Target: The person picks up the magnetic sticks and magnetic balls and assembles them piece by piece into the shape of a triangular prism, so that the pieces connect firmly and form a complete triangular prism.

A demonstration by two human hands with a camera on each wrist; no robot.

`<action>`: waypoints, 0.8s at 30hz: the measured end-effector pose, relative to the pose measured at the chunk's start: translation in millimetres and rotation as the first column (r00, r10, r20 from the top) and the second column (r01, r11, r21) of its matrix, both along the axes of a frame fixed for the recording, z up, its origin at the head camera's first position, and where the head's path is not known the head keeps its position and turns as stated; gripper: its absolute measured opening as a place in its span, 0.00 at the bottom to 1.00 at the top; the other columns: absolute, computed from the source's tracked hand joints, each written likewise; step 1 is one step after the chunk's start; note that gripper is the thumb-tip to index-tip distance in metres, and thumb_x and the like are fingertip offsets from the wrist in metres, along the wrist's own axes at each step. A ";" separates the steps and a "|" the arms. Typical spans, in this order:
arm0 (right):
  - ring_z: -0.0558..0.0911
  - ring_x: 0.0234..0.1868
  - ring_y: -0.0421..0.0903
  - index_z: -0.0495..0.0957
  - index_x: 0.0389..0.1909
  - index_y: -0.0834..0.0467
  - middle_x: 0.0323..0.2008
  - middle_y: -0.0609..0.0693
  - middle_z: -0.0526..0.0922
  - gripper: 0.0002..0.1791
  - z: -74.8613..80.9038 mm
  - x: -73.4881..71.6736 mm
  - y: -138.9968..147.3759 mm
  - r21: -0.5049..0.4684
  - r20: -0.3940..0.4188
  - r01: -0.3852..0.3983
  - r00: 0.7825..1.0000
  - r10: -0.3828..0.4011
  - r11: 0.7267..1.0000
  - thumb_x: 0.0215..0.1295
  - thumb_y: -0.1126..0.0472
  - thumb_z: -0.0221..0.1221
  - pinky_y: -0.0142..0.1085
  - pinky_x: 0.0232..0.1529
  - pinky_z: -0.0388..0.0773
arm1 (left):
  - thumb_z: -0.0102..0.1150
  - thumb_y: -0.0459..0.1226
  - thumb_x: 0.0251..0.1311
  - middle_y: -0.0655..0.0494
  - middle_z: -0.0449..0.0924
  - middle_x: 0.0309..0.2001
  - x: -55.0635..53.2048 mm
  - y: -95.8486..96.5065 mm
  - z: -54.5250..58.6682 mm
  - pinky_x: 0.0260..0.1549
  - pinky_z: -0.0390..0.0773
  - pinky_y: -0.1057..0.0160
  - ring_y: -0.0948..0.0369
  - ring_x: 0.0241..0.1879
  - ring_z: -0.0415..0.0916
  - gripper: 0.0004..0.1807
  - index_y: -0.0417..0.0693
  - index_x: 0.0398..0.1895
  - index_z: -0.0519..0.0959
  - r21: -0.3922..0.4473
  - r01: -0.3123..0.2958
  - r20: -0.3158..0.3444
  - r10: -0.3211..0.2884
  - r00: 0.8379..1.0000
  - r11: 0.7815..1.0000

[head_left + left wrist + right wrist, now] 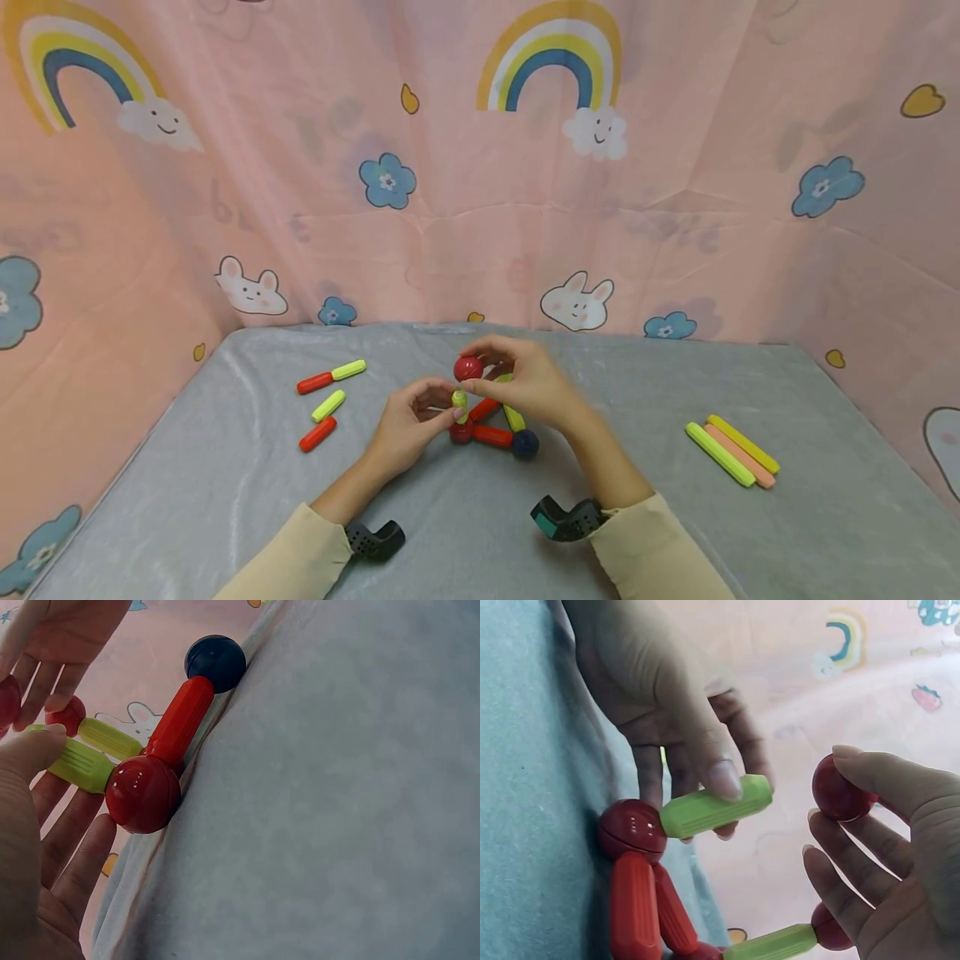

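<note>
My left hand pinches an upright yellow-green stick between thumb and fingers. The stick's lower end meets a red ball on the table. From that ball, red sticks run out, one of them to a dark blue ball. A second yellow-green stick stands at another corner, topped by a red ball. My right hand holds a loose red ball by the fingertips, just above the pinched stick and apart from it. Part of the frame is hidden behind the right hand.
On the left of the grey cloth lie loose red sticks and yellow-green sticks. To the right, longer sticks in yellow-green, peach and yellow lie side by side. A pink printed curtain hangs behind the table.
</note>
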State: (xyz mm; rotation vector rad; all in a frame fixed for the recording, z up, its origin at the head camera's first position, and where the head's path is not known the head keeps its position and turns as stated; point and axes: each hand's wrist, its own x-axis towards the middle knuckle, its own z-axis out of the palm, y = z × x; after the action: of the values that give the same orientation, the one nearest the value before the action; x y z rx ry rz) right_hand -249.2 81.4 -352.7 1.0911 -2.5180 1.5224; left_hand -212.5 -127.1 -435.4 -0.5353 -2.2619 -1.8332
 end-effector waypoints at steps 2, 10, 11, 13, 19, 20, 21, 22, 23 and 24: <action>0.85 0.45 0.43 0.82 0.52 0.55 0.44 0.49 0.87 0.18 -1.5 0.1 -1.5 0.014 -0.001 -0.004 1.000 0.004 1.000 0.61 0.61 0.71 0.37 0.47 0.84 | 0.68 0.31 0.61 0.40 0.86 0.45 0.1 -0.6 -0.2 0.42 0.85 0.69 0.70 0.42 0.83 0.15 0.39 0.50 0.80 -0.009 -0.004 0.005 0.004 1.000 1.000; 0.84 0.45 0.44 0.83 0.51 0.55 0.44 0.49 0.87 0.18 -6.6 0.4 -6.7 0.052 0.011 -0.021 1.000 0.021 0.998 0.60 0.61 0.71 0.38 0.47 0.84 | 0.67 0.31 0.62 0.38 0.86 0.45 0.9 -1.4 -0.1 0.44 0.85 0.68 0.67 0.43 0.84 0.16 0.38 0.52 0.80 -0.012 0.000 -0.007 0.000 1.000 1.000; 0.84 0.45 0.44 0.83 0.51 0.55 0.44 0.49 0.87 0.18 -7.1 0.3 -7.1 0.053 0.015 -0.024 1.000 0.023 0.998 0.60 0.61 0.71 0.38 0.47 0.84 | 0.67 0.31 0.62 0.39 0.86 0.44 0.8 -1.3 -0.4 0.44 0.85 0.68 0.67 0.43 0.84 0.16 0.38 0.52 0.80 -0.009 0.002 -0.011 -0.002 1.000 1.000; 0.84 0.45 0.44 0.83 0.51 0.55 0.44 0.49 0.87 0.17 -7.5 0.2 -7.6 0.053 0.022 -0.028 0.999 0.027 0.998 0.60 0.61 0.71 0.37 0.47 0.84 | 0.67 0.31 0.62 0.39 0.86 0.44 0.3 -1.3 -1.0 0.44 0.85 0.68 0.68 0.43 0.84 0.16 0.38 0.52 0.80 -0.008 0.001 -0.016 -0.001 1.000 1.000; 0.84 0.46 0.44 0.83 0.50 0.55 0.44 0.48 0.87 0.17 -7.5 1.0 -8.0 0.064 0.029 -0.034 0.999 0.032 0.997 0.60 0.61 0.71 0.39 0.48 0.84 | 0.67 0.31 0.62 0.39 0.86 0.44 -1.0 -1.6 -3.1 0.44 0.85 0.68 0.65 0.43 0.84 0.15 0.38 0.52 0.80 -0.007 0.000 -0.018 0.000 1.000 1.000; 0.84 0.45 0.44 0.84 0.50 0.54 0.44 0.48 0.87 0.16 -7.5 1.2 -8.0 0.067 0.029 -0.034 0.999 0.032 0.997 0.60 0.61 0.71 0.39 0.48 0.84 | 0.67 0.31 0.62 0.39 0.86 0.44 -1.3 -1.7 -3.4 0.44 0.85 0.68 0.66 0.43 0.84 0.15 0.38 0.52 0.80 -0.009 0.000 -0.017 0.000 1.000 1.000; 0.84 0.46 0.43 0.84 0.50 0.54 0.43 0.48 0.87 0.16 -7.5 1.3 -8.0 0.072 0.029 -0.035 0.999 0.033 0.997 0.60 0.61 0.71 0.39 0.48 0.84 | 0.67 0.31 0.62 0.40 0.86 0.44 -1.5 -1.9 -3.5 0.44 0.85 0.68 0.65 0.43 0.85 0.15 0.38 0.52 0.80 -0.011 0.000 -0.019 -0.001 1.000 1.000; 0.84 0.46 0.43 0.84 0.49 0.54 0.43 0.48 0.87 0.16 -7.5 1.5 -8.0 0.075 0.029 -0.036 0.999 0.034 0.997 0.60 0.61 0.71 0.39 0.49 0.84 | 0.67 0.31 0.62 0.40 0.86 0.44 -1.7 -2.1 -3.6 0.45 0.85 0.68 0.64 0.43 0.85 0.15 0.38 0.52 0.80 -0.013 0.000 -0.020 -0.001 1.000 1.000; 0.84 0.46 0.43 0.84 0.50 0.54 0.44 0.48 0.87 0.16 -7.6 1.6 -8.1 0.074 0.028 -0.038 0.999 0.036 0.997 0.60 0.61 0.71 0.39 0.49 0.84 | 0.67 0.31 0.62 0.39 0.86 0.44 -1.8 -2.2 -3.5 0.45 0.85 0.67 0.64 0.44 0.85 0.15 0.38 0.52 0.80 -0.015 0.001 -0.021 -0.001 1.000 1.000; 0.84 0.46 0.43 0.84 0.50 0.54 0.44 0.48 0.87 0.16 -7.6 1.6 -8.1 0.073 0.027 -0.038 0.999 0.037 0.997 0.60 0.61 0.71 0.40 0.49 0.84 | 0.67 0.31 0.62 0.39 0.86 0.44 -1.7 -2.2 -3.2 0.45 0.85 0.67 0.64 0.44 0.85 0.15 0.38 0.52 0.80 -0.016 0.001 -0.019 -0.001 1.000 1.000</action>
State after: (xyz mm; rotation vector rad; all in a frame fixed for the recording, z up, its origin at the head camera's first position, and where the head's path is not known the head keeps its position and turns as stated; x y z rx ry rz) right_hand -247.7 73.3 -360.3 1.1415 -2.6043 1.4731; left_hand -214.2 -129.3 -438.7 -0.5540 -2.2659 -1.8041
